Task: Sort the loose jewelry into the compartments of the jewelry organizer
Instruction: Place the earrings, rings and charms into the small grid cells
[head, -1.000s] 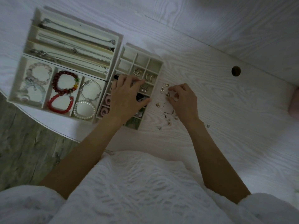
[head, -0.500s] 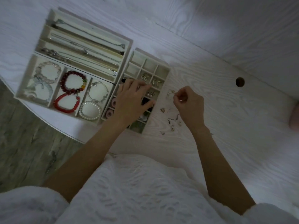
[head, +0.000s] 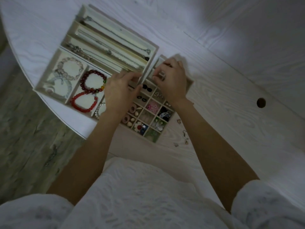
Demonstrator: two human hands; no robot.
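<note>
The small grid tray (head: 189, 86) of the jewelry organizer holds earrings, rings and beads in its cells. My right hand (head: 172, 83) hovers over its far cells and pinches a small silver earring (head: 153, 76) at the fingertips. My left hand (head: 119, 95) rests on the tray's left side, its fingers touching the wall between the two trays. The large tray (head: 43, 80) on the left holds necklaces in long slots and bracelets, among them red bead bracelets (head: 92, 83). Several loose earrings (head: 185, 133) lie on the table right of the grid tray.
The white wood-grain table (head: 231, 129) has a round cable hole (head: 261, 102) at the right. Its curved edge (head: 66, 119) runs close below the large tray, with grey floor beyond. My white garment fills the bottom of the view.
My right hand lifted off the loose pile with an earring and moved left over the grid tray's far cells. My left hand slid to the tray's left wall. The view shifted right and down.
</note>
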